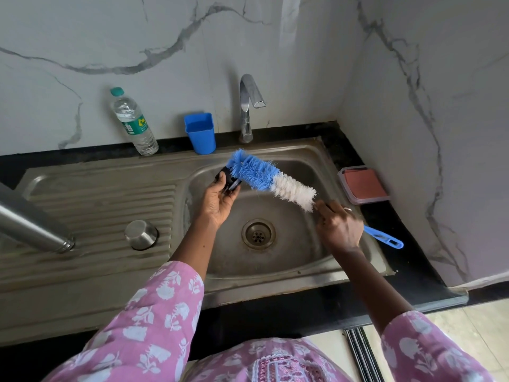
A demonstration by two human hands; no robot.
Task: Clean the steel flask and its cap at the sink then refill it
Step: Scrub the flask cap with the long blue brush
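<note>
Above the drain [258, 234] of the sink [303, 282], a little to its left and farther from me, my left hand [219, 201] grasps the black cap [230, 180] of the flask, with the thumb on one side and the fingers curled behind it. To the right of the drain, my right hand [340, 227] is clenched around the handle of the bottle brush [264, 177]. The blue end of the handle sticks out past this hand toward the right. The bristle head, white near my hand and blue at the tip, reaches across behind the drain until the blue bristles touch the cap. Far to the left of the drain, on the ribbed draining board, the steel flask [30, 224] lies on its side with its neck end pointing toward the drain. Between this neck and the drain, a steel cup lid [141, 234] stands upside down on the same board. Behind the drain, the tap [246, 106] rises at the back edge of the sink, with a blue cup [200, 133] just left of it and a plastic water bottle [132, 122] farther left by the wall. Right of the drain and behind it, a box [363, 184] with a reddish lid sits on the black counter.
</note>
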